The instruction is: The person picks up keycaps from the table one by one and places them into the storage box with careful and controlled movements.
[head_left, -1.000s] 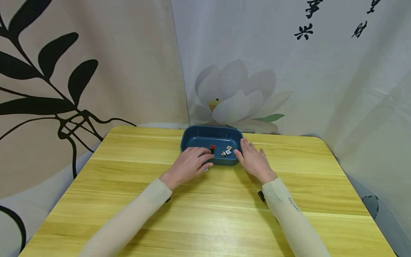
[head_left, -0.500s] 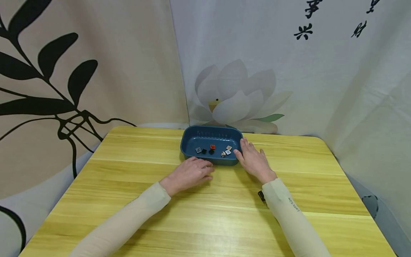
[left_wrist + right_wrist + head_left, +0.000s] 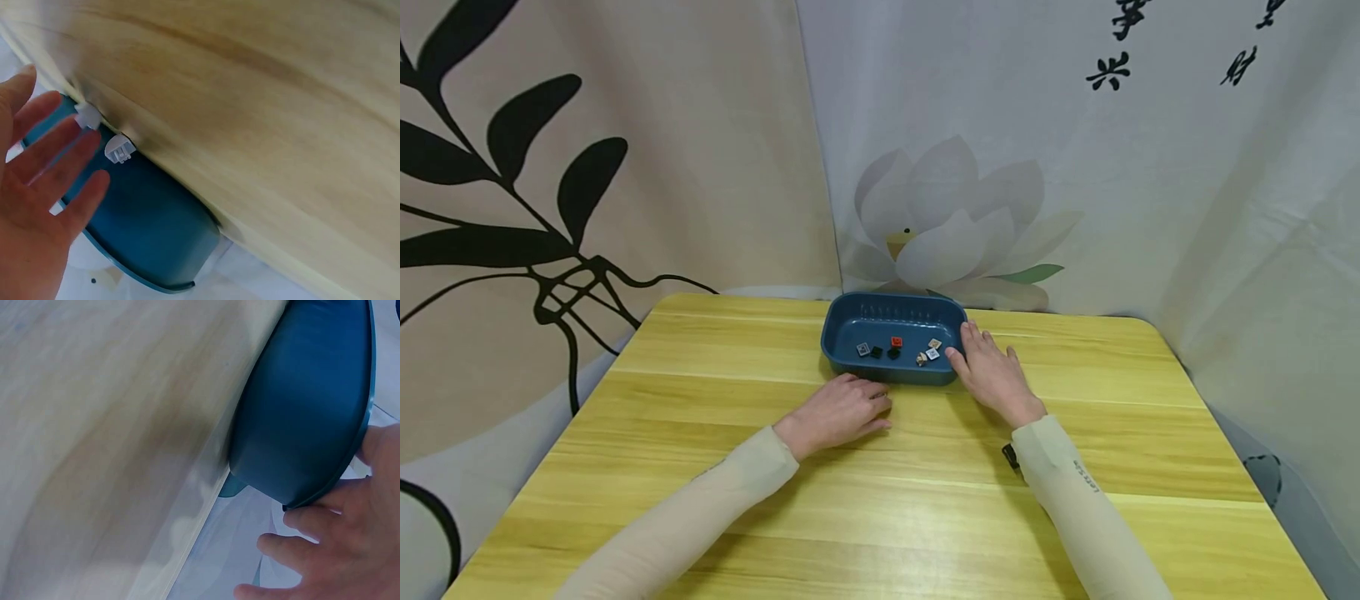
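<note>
A blue tray stands at the back middle of the yellow wooden table. Inside it lie several small pieces, among them a red piece, a grey piece and a white piece. My left hand lies flat on the table just in front of the tray, fingers relaxed, holding nothing. In the left wrist view its fingers reach beside two small white pieces lying on the table by the tray wall. My right hand rests at the tray's right front corner, thumb against it.
Printed cloth backdrops hang close behind and to both sides of the table, a lotus print right behind the tray. The right wrist view has the tray's outer wall at the table's far edge, with my right hand's fingers beside it.
My left hand has drawn back out of the tray onto the table, uncovering a grey and a black piece inside. The right hand and the tray have stayed put.
</note>
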Tool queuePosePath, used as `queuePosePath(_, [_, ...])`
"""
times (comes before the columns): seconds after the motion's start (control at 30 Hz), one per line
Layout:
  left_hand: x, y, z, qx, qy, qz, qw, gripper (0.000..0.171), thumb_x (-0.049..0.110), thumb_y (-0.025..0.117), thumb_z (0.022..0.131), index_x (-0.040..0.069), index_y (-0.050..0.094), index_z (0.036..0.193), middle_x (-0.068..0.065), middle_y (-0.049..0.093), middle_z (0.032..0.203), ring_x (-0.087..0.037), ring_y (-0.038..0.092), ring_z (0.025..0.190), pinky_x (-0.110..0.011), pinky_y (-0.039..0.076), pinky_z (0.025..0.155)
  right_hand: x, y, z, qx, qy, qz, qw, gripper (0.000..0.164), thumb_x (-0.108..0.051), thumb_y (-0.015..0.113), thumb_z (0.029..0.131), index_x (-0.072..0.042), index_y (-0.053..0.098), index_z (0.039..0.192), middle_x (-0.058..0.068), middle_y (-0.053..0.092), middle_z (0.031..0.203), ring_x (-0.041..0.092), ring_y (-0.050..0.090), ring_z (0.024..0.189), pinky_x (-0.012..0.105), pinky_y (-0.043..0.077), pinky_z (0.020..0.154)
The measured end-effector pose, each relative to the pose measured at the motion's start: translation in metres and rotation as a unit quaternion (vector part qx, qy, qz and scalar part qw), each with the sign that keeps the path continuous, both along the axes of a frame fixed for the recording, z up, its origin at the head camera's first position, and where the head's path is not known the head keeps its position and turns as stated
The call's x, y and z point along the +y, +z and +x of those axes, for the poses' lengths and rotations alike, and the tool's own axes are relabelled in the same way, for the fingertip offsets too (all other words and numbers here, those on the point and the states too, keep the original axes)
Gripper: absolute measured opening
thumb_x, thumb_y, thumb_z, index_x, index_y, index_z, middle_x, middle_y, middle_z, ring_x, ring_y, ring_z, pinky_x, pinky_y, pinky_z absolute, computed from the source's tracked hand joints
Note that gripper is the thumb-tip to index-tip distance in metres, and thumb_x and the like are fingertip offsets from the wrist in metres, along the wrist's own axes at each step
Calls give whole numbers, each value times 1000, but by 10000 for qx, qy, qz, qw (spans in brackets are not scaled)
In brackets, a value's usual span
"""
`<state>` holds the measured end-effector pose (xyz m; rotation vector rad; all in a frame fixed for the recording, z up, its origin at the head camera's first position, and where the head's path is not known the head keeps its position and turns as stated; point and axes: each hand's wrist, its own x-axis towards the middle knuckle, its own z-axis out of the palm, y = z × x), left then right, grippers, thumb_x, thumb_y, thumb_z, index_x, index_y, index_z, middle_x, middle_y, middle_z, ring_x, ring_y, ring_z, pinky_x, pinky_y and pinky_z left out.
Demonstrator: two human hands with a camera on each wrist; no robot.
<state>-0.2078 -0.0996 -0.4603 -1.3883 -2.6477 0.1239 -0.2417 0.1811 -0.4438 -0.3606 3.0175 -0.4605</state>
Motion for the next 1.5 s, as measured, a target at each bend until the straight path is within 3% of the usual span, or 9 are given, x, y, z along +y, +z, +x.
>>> queuePosePath(0.27, [-5,-3,3,-101,-496,126,9986,25,29,77,96,23,74,121,2,71,124,-17,68,110,-35,55,95,-1,0,2,17,-43,1,10000,73,-50,30,112,-2,15,165,16,14,171,41,21,155,71,16,119])
queuePosePath(0.47, [-5,-6,4,55,-449,-56,9990,31,16,72,99,22,71,129,-1,69,130,-18,66,114,-36,55,94,-2,0,4,45,-42,33,10000,73,-51,30,112,-1,15,165,17,14,171,42,22,155,71,17,118])
queuePosePath(0.63, [-3,-7,3,193,-431,-265,9985,30,1,68,98,21,74,120,1,71,119,-18,67,106,-34,56,91,-1,-1,3,67,-23,28,10000,73,-50,30,112,-1,16,164,18,15,171,42,22,154,71,17,118])
queuePosePath(0.83, [-1,-5,1,297,-438,-291,9982,22,0,71,96,17,77,108,0,70,106,-15,66,95,-29,56,90,0,-3,0,72,15,23,10000,73,-50,30,112,0,16,164,18,14,171,43,21,154,72,17,118])
queuePosePath(1.1, [1,-5,1,369,-411,-332,9979,19,0,73,94,15,78,105,1,68,97,-12,65,88,-27,56,87,1,-2,-3,82,54,17,10000,73,-50,30,112,-1,16,164,18,15,170,42,22,154,71,18,118])
queuePosePath(1.23, [0,-1,0,435,-441,-75,9981,20,1,72,95,15,77,108,2,70,102,-13,66,92,-28,56,88,2,-3,-7,101,76,13,9999,73,-50,30,112,0,16,164,18,15,171,42,22,155,72,17,118])
queuePosePath(1.5, [-2,15,-3,417,-305,982,9938,26,5,75,95,7,76,121,-4,71,118,-17,66,106,-28,54,96,2,-5,-11,133,135,-39,9998,73,-49,31,113,0,15,164,18,14,171,42,22,155,72,16,118])
